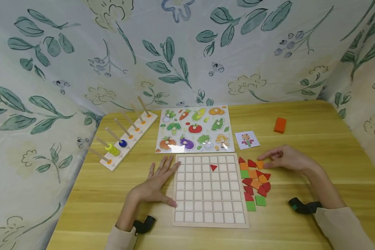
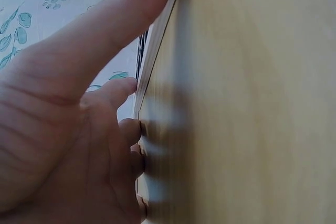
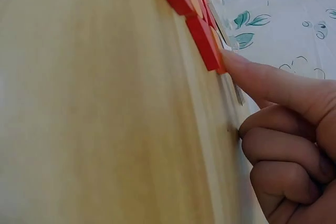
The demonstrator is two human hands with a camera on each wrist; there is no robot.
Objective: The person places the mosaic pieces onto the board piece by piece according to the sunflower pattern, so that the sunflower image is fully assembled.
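Note:
My left hand [image 1: 153, 185] lies with spread fingers along the left edge of a wooden grid board [image 1: 210, 223], thumb and forefinger tips at its rim. In the left wrist view the thumb [image 2: 105, 30] crosses above the board's edge. A single red triangle tile [image 1: 214, 167] sits on the grid near its top. To the right of the board, my right hand [image 1: 287, 158] pinches an orange tile [image 1: 260, 164] between thumb and forefinger; its other fingers are curled, as the right wrist view shows. Beside it spread several red tiles [image 1: 247, 181], orange tiles [image 1: 255, 184] and green tiles [image 1: 260, 200].
Behind the board lies a vegetable peg puzzle [image 1: 195, 118], with a small pattern card [image 1: 247, 139] to its right. An orange block [image 1: 280, 125] stands farther right. At the left is a peg rack [image 1: 128, 142] with yellow and blue rings. Patterned cloth [image 1: 187, 52] hangs behind the table.

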